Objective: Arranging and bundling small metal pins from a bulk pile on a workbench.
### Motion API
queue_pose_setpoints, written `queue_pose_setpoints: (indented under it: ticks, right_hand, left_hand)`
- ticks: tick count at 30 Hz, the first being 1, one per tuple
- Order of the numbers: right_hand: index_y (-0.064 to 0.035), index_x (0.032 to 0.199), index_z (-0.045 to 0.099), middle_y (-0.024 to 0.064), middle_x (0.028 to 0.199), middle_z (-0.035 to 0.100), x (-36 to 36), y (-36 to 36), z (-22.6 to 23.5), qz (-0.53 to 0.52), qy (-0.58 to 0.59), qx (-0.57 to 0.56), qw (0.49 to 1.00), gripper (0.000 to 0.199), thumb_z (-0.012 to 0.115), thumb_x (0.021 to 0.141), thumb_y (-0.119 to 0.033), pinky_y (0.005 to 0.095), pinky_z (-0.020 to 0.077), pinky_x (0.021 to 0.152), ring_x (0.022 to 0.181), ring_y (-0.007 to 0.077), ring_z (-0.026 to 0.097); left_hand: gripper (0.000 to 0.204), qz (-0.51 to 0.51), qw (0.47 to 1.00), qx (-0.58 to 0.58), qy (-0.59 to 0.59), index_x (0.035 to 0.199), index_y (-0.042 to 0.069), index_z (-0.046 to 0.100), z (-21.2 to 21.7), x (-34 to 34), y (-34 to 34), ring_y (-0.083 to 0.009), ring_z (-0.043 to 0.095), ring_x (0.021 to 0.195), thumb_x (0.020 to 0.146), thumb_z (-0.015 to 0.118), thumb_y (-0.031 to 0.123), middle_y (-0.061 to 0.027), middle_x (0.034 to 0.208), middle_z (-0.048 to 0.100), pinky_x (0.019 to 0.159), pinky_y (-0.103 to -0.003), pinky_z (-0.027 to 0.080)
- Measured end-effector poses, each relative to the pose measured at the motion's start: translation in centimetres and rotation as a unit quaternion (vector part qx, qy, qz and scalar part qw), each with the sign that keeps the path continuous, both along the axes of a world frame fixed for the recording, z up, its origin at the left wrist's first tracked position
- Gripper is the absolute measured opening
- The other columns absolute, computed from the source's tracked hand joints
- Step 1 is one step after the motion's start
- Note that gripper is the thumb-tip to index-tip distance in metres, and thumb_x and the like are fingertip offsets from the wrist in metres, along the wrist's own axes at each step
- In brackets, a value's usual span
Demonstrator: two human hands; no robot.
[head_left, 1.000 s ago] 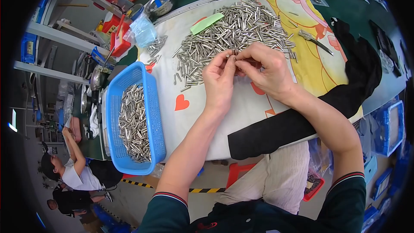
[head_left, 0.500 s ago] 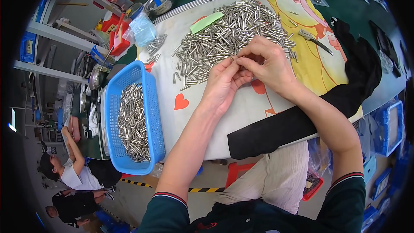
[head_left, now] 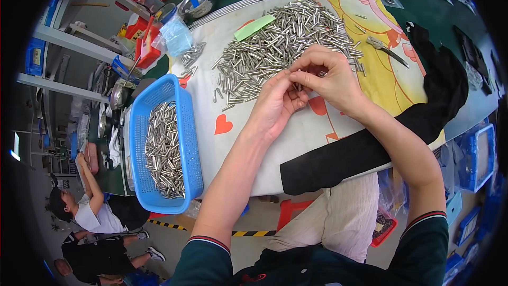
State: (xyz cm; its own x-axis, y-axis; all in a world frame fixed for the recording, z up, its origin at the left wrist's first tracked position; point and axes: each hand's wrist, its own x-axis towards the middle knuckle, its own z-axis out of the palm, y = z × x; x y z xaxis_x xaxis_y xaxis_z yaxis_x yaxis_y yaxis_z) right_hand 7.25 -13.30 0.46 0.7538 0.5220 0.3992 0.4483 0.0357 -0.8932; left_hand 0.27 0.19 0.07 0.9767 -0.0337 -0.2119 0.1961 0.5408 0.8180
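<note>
- The left hand (head_left: 278,98) is curled with its palm partly up; its fingertips meet those of the right hand (head_left: 334,82).
- The right hand has thumb and forefinger drawn narrow together; whether either hand grips a piece, I cannot tell, because the fingers hide it.
- The loose pile of short, silver metal pins (head_left: 288,42) lies just beyond both hands, on a white and yellow printed cloth (head_left: 219,153).
- A light-green paper strip (head_left: 254,28) rests on this pile.
- The blue perforated plastic basket (head_left: 191,143), left of the left forearm, contains similar pins.
- Black fabric (head_left: 333,167) lies below the right forearm.
</note>
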Motion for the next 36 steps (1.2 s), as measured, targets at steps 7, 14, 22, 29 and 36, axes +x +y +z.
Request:
queue_pose_setpoints:
  ticks: [7, 14, 22, 29, 36]
  right_hand:
    - [-0.0013, 0.083, 0.068, 0.0044, 0.077, 0.058, -0.3, 0.1, 0.2, 0.003, 0.014, 0.017, 1.000, 0.009, 0.070, 0.077, -0.007, 0.0247, 0.0466, 0.058, 0.065, 0.0106, 0.056]
    - [-0.0030, 0.082, 0.068, 0.0053, 0.074, 0.058, -0.4, 0.3, -0.1, -0.003, -0.077, 0.022, 0.997, 0.010, 0.071, 0.073, -0.006, 0.0267, 0.0453, 0.056, 0.063, 0.0141, 0.056]
    - [-0.0019, 0.081, 0.067, 0.0051, 0.073, 0.058, -0.5, 0.3, 0.1, -0.009, -0.070, 0.032, 0.997, 0.010, 0.071, 0.073, -0.006, 0.0259, 0.0457, 0.056, 0.063, 0.0136, 0.056]
    - [-0.0014, 0.084, 0.066, 0.0054, 0.074, 0.058, -0.6, 0.2, 0.0, -0.006, -0.077, 0.036, 0.996, 0.012, 0.071, 0.074, -0.006, 0.0253, 0.0462, 0.056, 0.062, 0.0129, 0.056]
    - [-0.0009, 0.087, 0.064, 0.0051, 0.074, 0.059, -0.7, 0.3, 0.2, -0.015, -0.081, 0.050, 0.995, 0.016, 0.071, 0.074, -0.007, 0.0246, 0.0464, 0.055, 0.062, 0.0115, 0.056]
  left_hand:
    - [0.021, -0.008, 1.000, -0.003, -0.005, 0.094, 0.003, 0.055, -0.5, 0.1, 0.2, -0.0090, 0.051, 0.065, 0.096, 0.040, 0.018, -0.0038, 0.077, 0.056, 0.057, -0.023, 0.043]
    - [0.022, 0.024, 0.999, -0.023, 0.028, 0.094, 0.004, 0.055, 0.1, 0.0, -0.1, -0.0090, 0.050, 0.064, 0.096, 0.041, 0.021, -0.0019, 0.076, 0.054, 0.055, -0.024, 0.041]
    - [0.021, -0.019, 0.999, -0.029, 0.001, 0.098, 0.005, 0.056, -1.0, 0.1, 0.8, -0.0100, 0.050, 0.064, 0.094, 0.048, 0.024, -0.0017, 0.082, 0.056, 0.057, -0.023, 0.042]
    - [0.021, -0.008, 0.999, -0.036, 0.008, 0.096, 0.005, 0.056, -0.5, 0.0, 0.3, -0.0103, 0.050, 0.064, 0.093, 0.048, 0.024, -0.0020, 0.083, 0.056, 0.056, -0.023, 0.042]
    - [0.023, 0.001, 1.000, 0.018, 0.011, 0.087, 0.005, 0.056, -0.2, 0.0, 0.0, -0.0076, 0.045, 0.059, 0.095, 0.046, 0.024, -0.0006, 0.068, 0.051, 0.052, -0.022, 0.036]
